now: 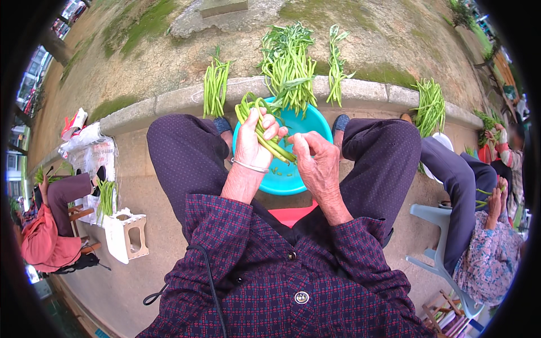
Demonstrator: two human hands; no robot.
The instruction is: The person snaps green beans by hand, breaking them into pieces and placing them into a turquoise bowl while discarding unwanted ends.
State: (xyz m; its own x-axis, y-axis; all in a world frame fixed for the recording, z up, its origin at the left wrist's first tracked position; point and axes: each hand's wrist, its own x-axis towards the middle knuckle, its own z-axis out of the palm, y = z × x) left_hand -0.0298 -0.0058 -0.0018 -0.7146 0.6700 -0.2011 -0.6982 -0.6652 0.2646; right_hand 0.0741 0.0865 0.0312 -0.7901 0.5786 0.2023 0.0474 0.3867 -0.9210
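My left hand (255,143) is closed around a small bunch of green leafy-vegetable stems (270,145), whose cut ends point down to the right. Close by those ends is my right hand (315,154), thumb and forefinger pinched together; whether a bit of stem is between them cannot be told. Both hands are above a turquoise plastic basin (321,122) with some water and small green pieces in it. A large leafy bundle (291,67) lies across the kerb, its stems reaching over the basin's far rim. A trimmed bundle (216,88) lies to its left and a thin leafy bunch (336,67) to its right.
The stone kerb (177,99) curves beyond my feet. Another stem bundle (430,105) rests on it at the right. At left are a white folding stool (122,236) with stems on it and a seated person (50,245). Another person (486,253) sits on a light-blue plastic chair (439,224) at right.
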